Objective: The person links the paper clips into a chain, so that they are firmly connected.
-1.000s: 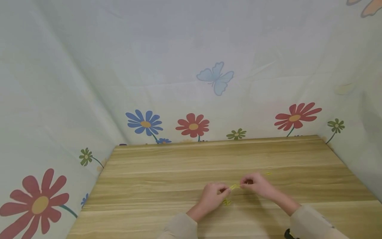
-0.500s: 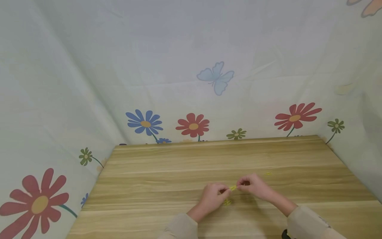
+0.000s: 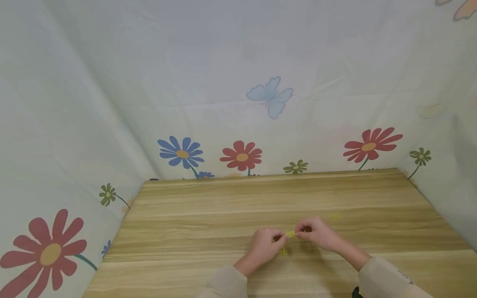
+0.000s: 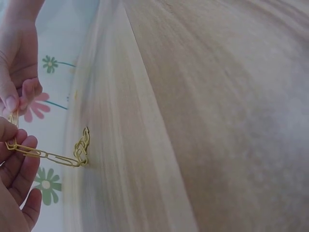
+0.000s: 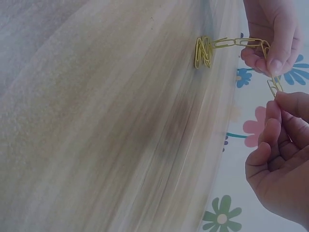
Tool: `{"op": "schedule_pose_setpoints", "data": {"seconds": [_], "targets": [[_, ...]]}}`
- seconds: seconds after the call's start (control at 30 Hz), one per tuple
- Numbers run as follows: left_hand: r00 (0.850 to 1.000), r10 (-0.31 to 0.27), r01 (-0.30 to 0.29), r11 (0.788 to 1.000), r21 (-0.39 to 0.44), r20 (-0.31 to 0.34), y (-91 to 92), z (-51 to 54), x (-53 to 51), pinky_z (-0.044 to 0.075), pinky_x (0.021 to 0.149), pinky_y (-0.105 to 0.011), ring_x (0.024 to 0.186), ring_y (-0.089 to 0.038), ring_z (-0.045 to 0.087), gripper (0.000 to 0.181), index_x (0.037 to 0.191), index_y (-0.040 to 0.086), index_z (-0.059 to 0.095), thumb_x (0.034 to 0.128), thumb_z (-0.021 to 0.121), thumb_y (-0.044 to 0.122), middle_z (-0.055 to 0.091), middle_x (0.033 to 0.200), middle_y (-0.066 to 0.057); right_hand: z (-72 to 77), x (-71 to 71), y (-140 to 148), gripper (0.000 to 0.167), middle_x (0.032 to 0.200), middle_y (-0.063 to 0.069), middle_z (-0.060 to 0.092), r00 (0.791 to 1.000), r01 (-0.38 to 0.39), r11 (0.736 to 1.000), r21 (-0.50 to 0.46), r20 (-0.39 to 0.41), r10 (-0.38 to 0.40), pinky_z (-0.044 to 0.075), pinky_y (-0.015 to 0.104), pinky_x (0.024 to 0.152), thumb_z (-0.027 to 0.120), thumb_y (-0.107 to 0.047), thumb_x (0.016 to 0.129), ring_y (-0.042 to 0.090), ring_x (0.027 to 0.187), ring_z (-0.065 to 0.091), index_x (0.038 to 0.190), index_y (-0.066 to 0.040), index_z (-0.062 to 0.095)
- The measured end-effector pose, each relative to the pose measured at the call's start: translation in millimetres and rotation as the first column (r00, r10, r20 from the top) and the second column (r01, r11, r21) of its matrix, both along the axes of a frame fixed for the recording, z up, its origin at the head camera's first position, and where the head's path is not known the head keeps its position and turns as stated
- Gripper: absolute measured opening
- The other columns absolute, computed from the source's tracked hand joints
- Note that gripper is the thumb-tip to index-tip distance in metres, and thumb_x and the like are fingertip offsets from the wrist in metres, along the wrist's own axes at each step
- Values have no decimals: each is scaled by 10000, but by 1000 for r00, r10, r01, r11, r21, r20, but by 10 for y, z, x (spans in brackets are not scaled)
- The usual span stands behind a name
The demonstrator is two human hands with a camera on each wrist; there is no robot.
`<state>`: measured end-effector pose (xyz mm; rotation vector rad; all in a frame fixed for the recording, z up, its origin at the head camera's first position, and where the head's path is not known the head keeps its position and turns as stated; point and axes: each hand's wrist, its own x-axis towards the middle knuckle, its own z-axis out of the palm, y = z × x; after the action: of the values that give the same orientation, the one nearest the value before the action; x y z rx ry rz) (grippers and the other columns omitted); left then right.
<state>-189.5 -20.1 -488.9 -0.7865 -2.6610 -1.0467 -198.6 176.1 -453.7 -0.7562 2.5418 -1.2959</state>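
In the head view, my left hand (image 3: 265,245) and right hand (image 3: 319,233) meet just above the table, fingertips close together. The left thumb and fingers pinch one end of a chain of linked yellow paper clips (image 4: 53,157). From there the chain droops to the table, where the rest lies bunched (image 5: 203,52). My right hand pinches the far end of a yellow paper clip (image 5: 274,87) that spans the small gap between both hands. Fingertips cover parts of that clip, so I cannot tell whether it is hooked into the chain.
Another yellow paper clip (image 3: 335,216) lies on the wood-grain table (image 3: 208,207), beyond the right hand. A pale cloth backdrop (image 3: 208,82) printed with flowers and a butterfly rises behind the table and along its sides.
Over the past second my right hand has moved slightly left, narrowing the gap to my left hand. The left hand has stayed nearly still. Little differs in the last half second.
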Motion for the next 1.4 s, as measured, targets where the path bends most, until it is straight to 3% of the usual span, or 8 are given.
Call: {"op": "schedule_pose_setpoints", "data": {"seconds": [0.4,0.7,0.9,1.1,1.27,1.4], "targets": [[1000,26,-26,999,-25,-12,16,-1,13,394,585,-92,623,74,515,141,753,171,700,801,571,201,658,709,100,-37,5,7,111,722,32,613,999,-13,1000,25,-38,14,399,176,517,586,-98,825,-6,600,438,802,0,631],[999,51,-51,998,-42,2,25,49,33,359,541,-89,560,78,455,158,735,158,704,790,561,195,639,658,109,-45,16,-20,81,683,-1,595,994,11,998,60,-112,-4,373,171,495,600,-87,813,-11,576,409,771,-28,636],[994,112,-111,993,-51,13,-20,-54,-8,369,549,-109,571,66,473,143,717,189,693,776,564,211,638,663,121,-70,20,-9,46,684,-30,595,986,24,997,70,-163,-12,392,181,505,601,-29,786,-18,590,425,754,-28,634],[996,87,-86,994,-74,6,-60,-66,-17,366,548,-107,580,64,477,147,717,198,689,789,564,228,633,666,126,-63,18,0,45,694,-34,596,985,37,996,77,-169,-24,399,184,531,599,-25,784,-22,615,436,754,-30,632],[996,79,-76,995,-57,39,-76,-62,-24,372,555,-115,592,60,482,146,729,198,689,798,565,233,633,674,125,-43,10,4,57,721,6,613,991,40,997,69,-129,-30,411,189,538,591,-48,798,-12,627,453,788,-13,636],[994,34,-34,999,-2,104,-95,-85,-45,385,573,-120,605,57,483,161,761,173,690,827,559,239,636,689,109,-34,5,17,93,759,76,627,995,40,999,36,-88,-37,433,194,558,575,-63,820,-9,651,482,818,14,627]]}}
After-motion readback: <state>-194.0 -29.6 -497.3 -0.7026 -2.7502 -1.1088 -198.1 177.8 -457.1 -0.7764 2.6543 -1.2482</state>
